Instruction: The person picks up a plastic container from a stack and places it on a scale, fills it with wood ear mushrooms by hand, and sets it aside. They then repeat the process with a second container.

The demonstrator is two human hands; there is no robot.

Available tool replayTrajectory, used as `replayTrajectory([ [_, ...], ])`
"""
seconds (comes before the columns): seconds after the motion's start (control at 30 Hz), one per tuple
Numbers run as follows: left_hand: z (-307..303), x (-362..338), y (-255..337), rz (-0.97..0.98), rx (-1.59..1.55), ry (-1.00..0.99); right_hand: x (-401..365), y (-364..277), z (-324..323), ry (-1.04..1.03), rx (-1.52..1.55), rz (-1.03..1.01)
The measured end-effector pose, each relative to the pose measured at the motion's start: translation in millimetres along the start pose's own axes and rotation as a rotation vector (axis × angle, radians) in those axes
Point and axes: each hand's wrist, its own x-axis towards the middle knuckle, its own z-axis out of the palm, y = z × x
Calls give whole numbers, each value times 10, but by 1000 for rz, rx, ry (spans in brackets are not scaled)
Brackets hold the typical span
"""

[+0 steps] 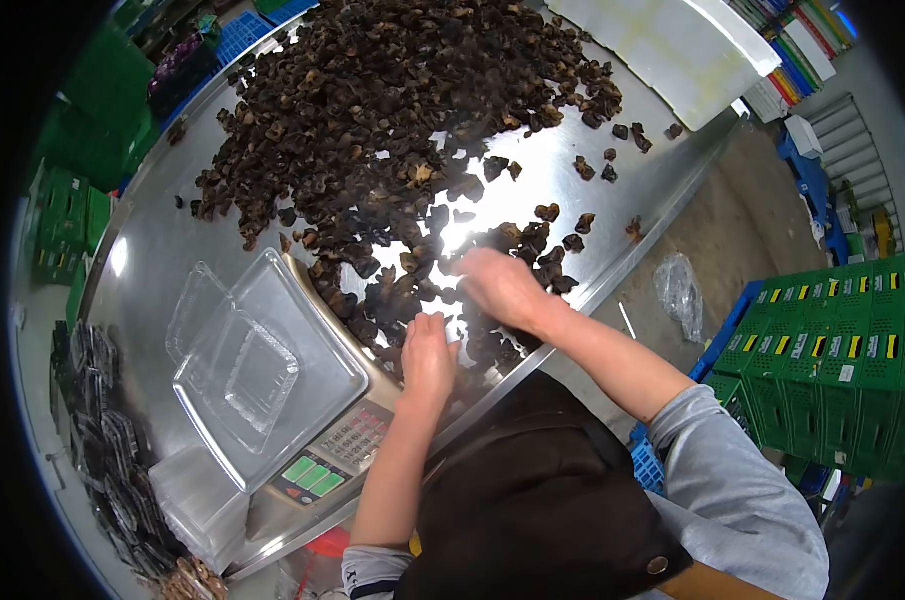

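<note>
Dark brown, curled pieces that look like mushrooms (pixel 363 110) lie in a big heap on a metal table, with looser ones spread toward the near edge. My right hand (pixel 501 287) is over the loose pieces, fingers bent down and smeared by motion; whether it grips any is hidden. My left hand (pixel 431 355) is low among the pieces beside the scale, thumb apart from the bent fingers, nothing visibly held. A clear plastic container (pixel 258 375) with its lid raised sits on the steel pan of a digital scale (pixel 348 445), left of my left hand.
The metal table (pixel 148 300) has a raised rim. A white foam box (pixel 673 50) stands at its far right. Stacked clear containers (pixel 198 505) are by the near left corner, with more stacks (pixel 103 430) beyond. Green crates (pixel 823 370) stand to the right; a plastic bag (pixel 680 297) lies on the floor.
</note>
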Motion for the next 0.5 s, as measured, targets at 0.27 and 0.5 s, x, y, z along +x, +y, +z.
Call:
replayTrajectory([
  [0.27,16,-20,75,-71,197,-53,-419,100,-137,-307,-116,-4],
  [0.5,-32,-199,174,-148,214,-64,-212,-51,45,-287,0,-26],
])
